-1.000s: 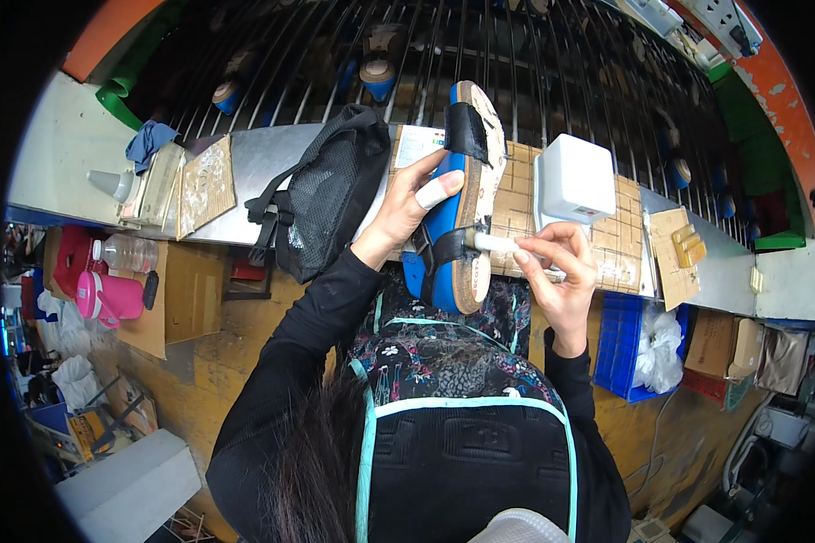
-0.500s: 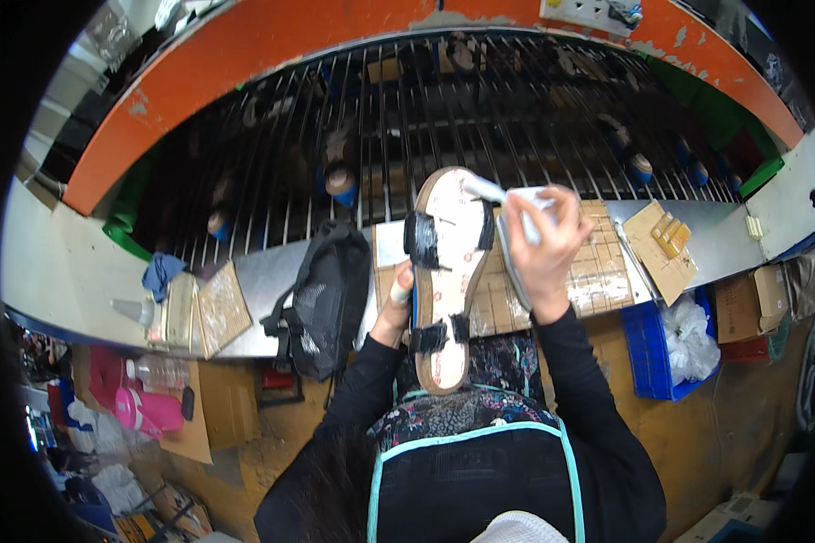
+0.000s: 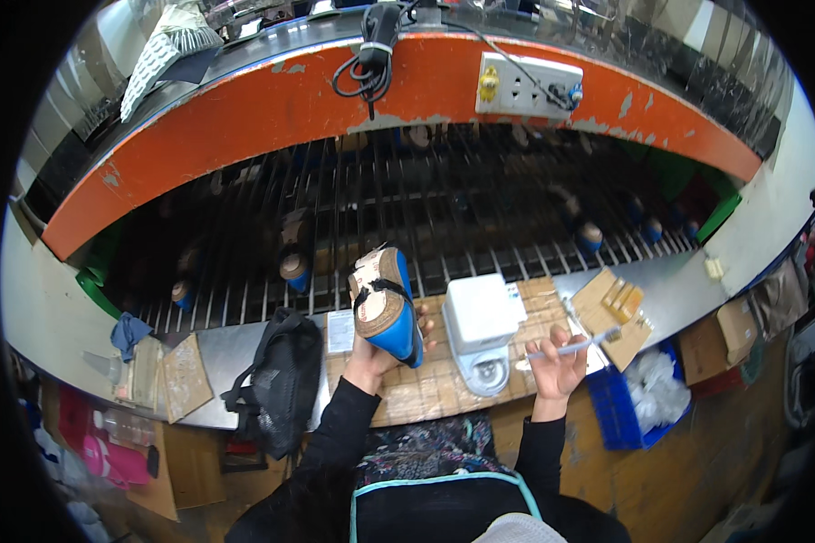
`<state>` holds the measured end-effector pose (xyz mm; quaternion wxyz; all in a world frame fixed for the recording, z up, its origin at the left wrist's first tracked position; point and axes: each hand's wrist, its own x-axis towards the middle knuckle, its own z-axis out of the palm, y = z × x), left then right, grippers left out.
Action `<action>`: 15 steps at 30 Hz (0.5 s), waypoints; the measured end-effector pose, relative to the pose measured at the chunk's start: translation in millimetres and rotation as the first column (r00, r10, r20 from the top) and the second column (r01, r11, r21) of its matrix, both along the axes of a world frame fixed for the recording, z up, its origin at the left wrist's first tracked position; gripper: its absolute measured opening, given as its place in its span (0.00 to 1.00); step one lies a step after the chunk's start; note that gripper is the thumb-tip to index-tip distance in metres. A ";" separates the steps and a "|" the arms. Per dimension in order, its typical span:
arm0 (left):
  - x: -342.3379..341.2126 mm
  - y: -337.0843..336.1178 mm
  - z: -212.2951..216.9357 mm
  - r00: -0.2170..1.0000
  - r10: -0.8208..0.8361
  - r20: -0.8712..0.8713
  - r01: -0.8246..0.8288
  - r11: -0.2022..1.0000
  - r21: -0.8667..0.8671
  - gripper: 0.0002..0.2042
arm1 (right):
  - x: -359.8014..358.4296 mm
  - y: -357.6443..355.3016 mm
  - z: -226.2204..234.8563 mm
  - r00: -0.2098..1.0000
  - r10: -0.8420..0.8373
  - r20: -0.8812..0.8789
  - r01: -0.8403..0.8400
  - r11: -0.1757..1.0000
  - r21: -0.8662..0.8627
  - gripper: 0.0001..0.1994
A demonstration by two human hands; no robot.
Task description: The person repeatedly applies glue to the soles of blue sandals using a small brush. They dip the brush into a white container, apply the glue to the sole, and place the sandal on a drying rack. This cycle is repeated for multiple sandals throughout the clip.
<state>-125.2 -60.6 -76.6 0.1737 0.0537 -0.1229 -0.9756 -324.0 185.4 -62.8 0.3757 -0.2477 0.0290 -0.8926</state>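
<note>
My left hand (image 3: 378, 355) grips a blue high-heeled sandal (image 3: 383, 302) with a tan cork-like sole and a black strap, lifted toward the barred conveyor rack (image 3: 444, 208). My right hand (image 3: 558, 366) holds a thin white brush (image 3: 578, 342) like a toothbrush, bristles pointing right, over the woven mat (image 3: 435, 385) on the metal bench (image 3: 208, 362). A white lidded pot (image 3: 483, 319) stands between the two hands.
More shoes (image 3: 294, 262) ride on the rack bars. A black bag (image 3: 276, 380) hangs at the bench's left; cardboard pieces (image 3: 611, 308) lie at the right. An orange hood (image 3: 272, 109) with a socket box (image 3: 527, 83) arches above. A blue crate (image 3: 620, 407) sits below right.
The view has tilted up toward the rack. My left hand has pushed the sandal forward, and my right hand has drawn the brush off the sole and out to the right.
</note>
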 end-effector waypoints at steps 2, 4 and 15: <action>-19.2 -19.8 -4.1 0.998 -0.002 0.069 -0.008 0.990 0.144 0.36 | -20.5 13.3 -24.4 0.993 -0.109 0.046 0.108 0.993 0.040 0.10; -39.6 -37.8 -11.5 0.993 -0.029 0.112 0.006 0.981 0.196 0.38 | -33.2 22.7 -45.6 0.982 -0.154 0.105 0.148 0.987 0.061 0.10; -134.4 -66.0 -38.9 0.828 0.172 0.534 -0.355 0.898 0.260 0.40 | -36.5 22.2 -69.7 0.972 -0.174 0.155 0.151 0.977 0.148 0.10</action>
